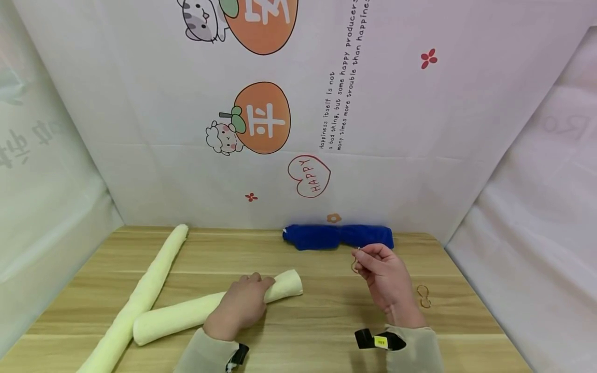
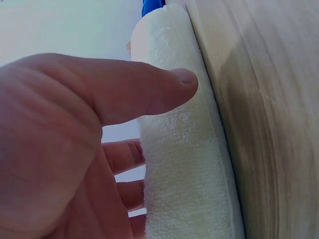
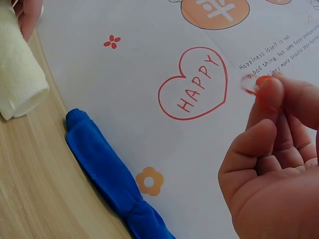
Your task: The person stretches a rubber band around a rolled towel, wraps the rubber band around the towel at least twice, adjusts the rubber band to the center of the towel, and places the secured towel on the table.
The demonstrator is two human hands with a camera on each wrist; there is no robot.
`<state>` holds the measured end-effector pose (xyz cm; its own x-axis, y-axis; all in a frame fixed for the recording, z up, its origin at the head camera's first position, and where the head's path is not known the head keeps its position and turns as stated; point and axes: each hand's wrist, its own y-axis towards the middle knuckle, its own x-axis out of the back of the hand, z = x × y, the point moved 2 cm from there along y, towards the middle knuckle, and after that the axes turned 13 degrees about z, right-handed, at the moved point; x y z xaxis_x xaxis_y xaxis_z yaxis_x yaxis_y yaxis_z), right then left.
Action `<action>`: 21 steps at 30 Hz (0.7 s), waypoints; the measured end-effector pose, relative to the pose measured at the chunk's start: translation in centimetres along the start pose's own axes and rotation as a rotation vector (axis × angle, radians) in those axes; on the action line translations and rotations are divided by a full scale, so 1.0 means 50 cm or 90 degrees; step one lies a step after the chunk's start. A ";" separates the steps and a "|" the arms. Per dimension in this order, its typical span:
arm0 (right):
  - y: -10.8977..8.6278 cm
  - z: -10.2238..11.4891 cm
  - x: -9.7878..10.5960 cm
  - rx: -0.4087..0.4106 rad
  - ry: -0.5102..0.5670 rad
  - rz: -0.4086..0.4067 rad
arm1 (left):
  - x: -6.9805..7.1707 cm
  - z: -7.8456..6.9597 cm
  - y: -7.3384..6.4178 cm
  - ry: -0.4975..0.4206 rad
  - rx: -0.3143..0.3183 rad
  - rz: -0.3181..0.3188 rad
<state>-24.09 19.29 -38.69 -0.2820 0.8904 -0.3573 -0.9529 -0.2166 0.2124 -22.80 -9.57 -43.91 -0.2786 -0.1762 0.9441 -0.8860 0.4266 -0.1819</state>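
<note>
My left hand [image 1: 242, 303] grips a short rolled pale yellow towel [image 1: 177, 318] near its right end. In the left wrist view the thumb lies over the towel's near side, and the other fingers reach behind it. My right hand [image 1: 388, 277] is raised at the right, pinching a thin orange-brown rubber band [image 3: 247, 84] between thumb and index finger. Behind that hand, a rolled blue towel [image 1: 313, 237], narrowed at its middle, lies along the table's back edge. Another rubber band [image 1: 423, 296], twisted into a figure eight, lies right of the right hand.
A longer pale yellow roll [image 1: 146, 290] lies slantwise on the left of the wooden table [image 1: 322, 331]; the short roll's left end rests against it. A white printed sheet [image 1: 396, 129] hangs behind the table, with white cloth [image 1: 527, 233] on both sides.
</note>
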 end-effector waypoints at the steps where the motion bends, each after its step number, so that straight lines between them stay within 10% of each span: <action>1: 0.000 0.001 0.001 0.000 0.009 0.006 | 0.000 0.000 0.000 0.000 0.001 0.000; 11: -0.008 0.008 -0.002 0.039 0.080 0.114 | 0.002 -0.004 -0.004 -0.001 0.001 0.001; 21: -0.009 0.015 -0.022 -0.042 -0.104 0.065 | 0.002 -0.006 -0.003 0.000 -0.001 -0.002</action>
<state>-23.27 18.71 -37.72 -0.3609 0.9142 -0.1841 -0.9270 -0.3300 0.1783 -22.60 -9.39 -43.69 -0.2760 -0.1779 0.9446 -0.8862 0.4276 -0.1784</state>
